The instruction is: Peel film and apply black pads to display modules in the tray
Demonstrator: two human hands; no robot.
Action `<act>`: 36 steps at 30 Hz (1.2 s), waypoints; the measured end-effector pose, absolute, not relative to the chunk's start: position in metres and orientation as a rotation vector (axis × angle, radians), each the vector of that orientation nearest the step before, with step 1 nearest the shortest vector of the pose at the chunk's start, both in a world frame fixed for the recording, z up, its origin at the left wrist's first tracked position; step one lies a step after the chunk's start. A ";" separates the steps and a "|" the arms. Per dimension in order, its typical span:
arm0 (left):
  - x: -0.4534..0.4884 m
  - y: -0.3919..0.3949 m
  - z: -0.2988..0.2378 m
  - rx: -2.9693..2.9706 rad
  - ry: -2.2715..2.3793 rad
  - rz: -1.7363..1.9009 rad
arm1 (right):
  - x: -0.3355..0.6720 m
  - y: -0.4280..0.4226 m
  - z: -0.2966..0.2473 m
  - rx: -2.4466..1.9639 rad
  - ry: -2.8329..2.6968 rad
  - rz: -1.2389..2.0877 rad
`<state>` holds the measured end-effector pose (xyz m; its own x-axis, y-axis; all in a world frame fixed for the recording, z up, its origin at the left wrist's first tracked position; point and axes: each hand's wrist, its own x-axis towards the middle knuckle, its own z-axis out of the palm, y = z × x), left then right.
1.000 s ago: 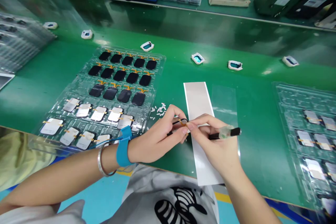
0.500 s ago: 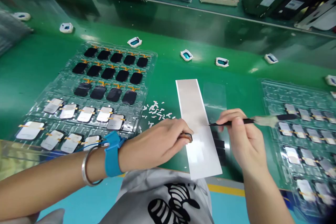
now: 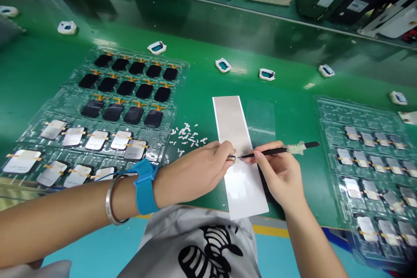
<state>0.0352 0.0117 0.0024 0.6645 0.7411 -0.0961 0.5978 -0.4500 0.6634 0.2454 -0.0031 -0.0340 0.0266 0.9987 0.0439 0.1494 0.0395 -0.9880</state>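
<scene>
Left hand [image 3: 195, 169] pinched closed on a small dark part [image 3: 232, 159] (ring-like, maybe flex, fingers mostly hide it) — right at the edge of a white backing strip [image 3: 243, 186] — right hand [image 3: 278, 173] gripping a black tape-wrapped stylus [image 3: 270, 152], tip just beside the part.

the left hand [image 3: 195, 167] lies palm down, reaching in from the left, its fingertips [image 3: 224, 150] curled together at the middle of the scene. the right hand [image 3: 280, 173] comes up from the near right, fingers pinched, just beside the left. the left forearm [image 3: 71, 213] runs almost level, the right forearm [image 3: 312, 243] slants nearward.
</scene>
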 end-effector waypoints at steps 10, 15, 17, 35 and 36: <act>0.036 0.011 0.002 2.108 1.057 0.310 | 0.246 -0.006 -0.028 -1.301 -1.151 1.035; 0.033 0.013 0.006 1.523 0.996 0.620 | 0.222 -0.020 -0.010 -1.249 -0.831 0.781; 0.036 0.010 0.009 1.281 0.920 0.708 | 0.204 -0.027 -0.005 -1.213 -0.777 0.758; 0.048 -0.006 0.012 0.987 0.701 0.884 | 0.163 -0.028 -0.020 -0.961 -0.791 0.679; 0.048 -0.006 0.013 0.989 0.706 0.883 | 0.164 -0.028 -0.021 -0.965 -0.794 0.678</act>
